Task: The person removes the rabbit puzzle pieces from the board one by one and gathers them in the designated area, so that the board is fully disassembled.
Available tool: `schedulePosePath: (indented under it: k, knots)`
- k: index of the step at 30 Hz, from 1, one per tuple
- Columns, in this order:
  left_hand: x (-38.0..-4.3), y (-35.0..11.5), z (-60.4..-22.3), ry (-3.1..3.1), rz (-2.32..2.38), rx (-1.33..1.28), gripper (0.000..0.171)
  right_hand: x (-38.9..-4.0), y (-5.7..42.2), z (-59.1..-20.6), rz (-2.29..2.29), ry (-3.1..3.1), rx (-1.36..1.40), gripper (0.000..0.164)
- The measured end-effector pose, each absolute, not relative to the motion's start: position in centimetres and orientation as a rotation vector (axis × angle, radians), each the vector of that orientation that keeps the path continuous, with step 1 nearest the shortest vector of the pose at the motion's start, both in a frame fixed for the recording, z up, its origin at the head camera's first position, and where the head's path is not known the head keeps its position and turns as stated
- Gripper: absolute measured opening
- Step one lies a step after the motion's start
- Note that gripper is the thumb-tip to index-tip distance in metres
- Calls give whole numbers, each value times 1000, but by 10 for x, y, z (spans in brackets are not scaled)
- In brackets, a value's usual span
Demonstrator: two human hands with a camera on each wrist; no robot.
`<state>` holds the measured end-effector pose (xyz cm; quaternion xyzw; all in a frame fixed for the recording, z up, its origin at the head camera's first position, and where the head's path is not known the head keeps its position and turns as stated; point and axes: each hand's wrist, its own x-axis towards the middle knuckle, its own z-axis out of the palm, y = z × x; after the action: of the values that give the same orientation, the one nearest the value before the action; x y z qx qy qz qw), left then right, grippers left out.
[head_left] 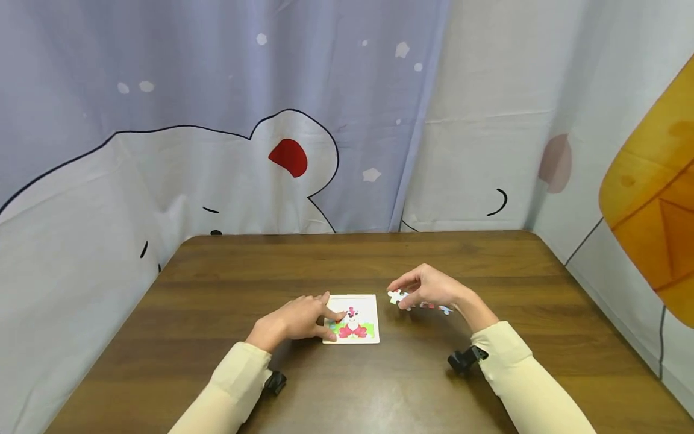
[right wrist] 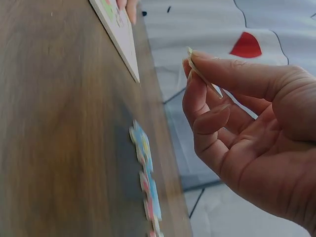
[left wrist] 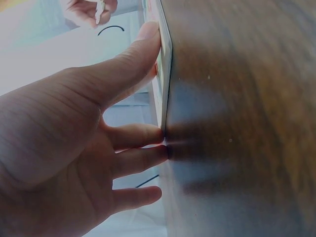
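Observation:
A flat puzzle board point(head_left: 364, 301) with a pale border and a cartoon figure in red lies on the table. My left hand point(head_left: 300, 317) rests at its left side, thumb and index finger over the board. In the left wrist view, the other fingers extend straight to the board's edge and the tabletop. To the right of the board, my right hand point(head_left: 434, 287) pinches a thin jigsaw puzzle piece point(right wrist: 206, 80) between thumb and fingertips, above the table. Beneath that hand lie several loose puzzle pieces point(right wrist: 144, 170) with blue and pink on them, partly hidden in the head view.
The brown wooden table point(head_left: 260, 259) spreads out around the board. Behind it hangs a printed curtain point(head_left: 217, 169) with cartoon shapes, reaching along the table's back edge and right side. Each wrist wears a small black camera point(head_left: 463, 360).

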<state>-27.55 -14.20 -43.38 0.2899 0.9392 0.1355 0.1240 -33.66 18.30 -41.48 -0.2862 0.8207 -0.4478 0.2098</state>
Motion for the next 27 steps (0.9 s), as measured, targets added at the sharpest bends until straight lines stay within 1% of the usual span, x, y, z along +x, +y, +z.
schedulePosePath:
  k: [5, 12, 18, 27]
  knots:
    - [-273, -144, -435, 2739, 411, 851, 52, -337, 202, -414, -1226, 2307, -786, 39]
    - [-274, -143, -433, 2739, 413, 844, 52, -336, 231, -417, -1244, 2322, -747, 43]
    - [-274, -143, -434, 2739, 402, 834, 53, -337, 247, -421, -1282, 2290, -710, 45]
    - [-275, -143, -434, 2741, 398, 862, 54, -340, 262, -417, -1173, 2354, -788, 42]
